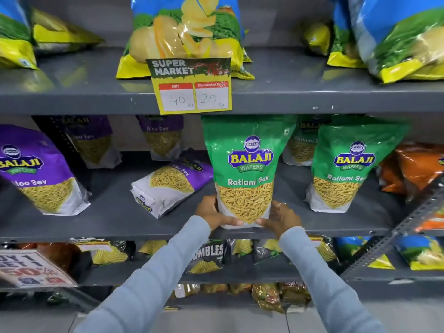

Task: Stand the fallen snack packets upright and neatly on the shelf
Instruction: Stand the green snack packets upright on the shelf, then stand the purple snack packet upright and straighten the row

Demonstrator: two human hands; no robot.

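Both hands [247, 218] around glossy, upright green Ratlami Sev pouch [246, 164].

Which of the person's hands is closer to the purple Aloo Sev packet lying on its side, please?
Left. The left hand grips the green Ratlami Sev packet on the side facing the fallen Aloo Sev packet; the right hand grips the far side.

A: What covers the two forearms rising from the lower edge?
B: Long pale blue-grey sleeves of fine knit fabric, plain and unmarked, each ending in a close cuff at the wrist.
A: And the hands?
B: The left hand [211, 213] is bare; the right hand [284, 218] wears a thin silver ring [281, 205] on one finger.
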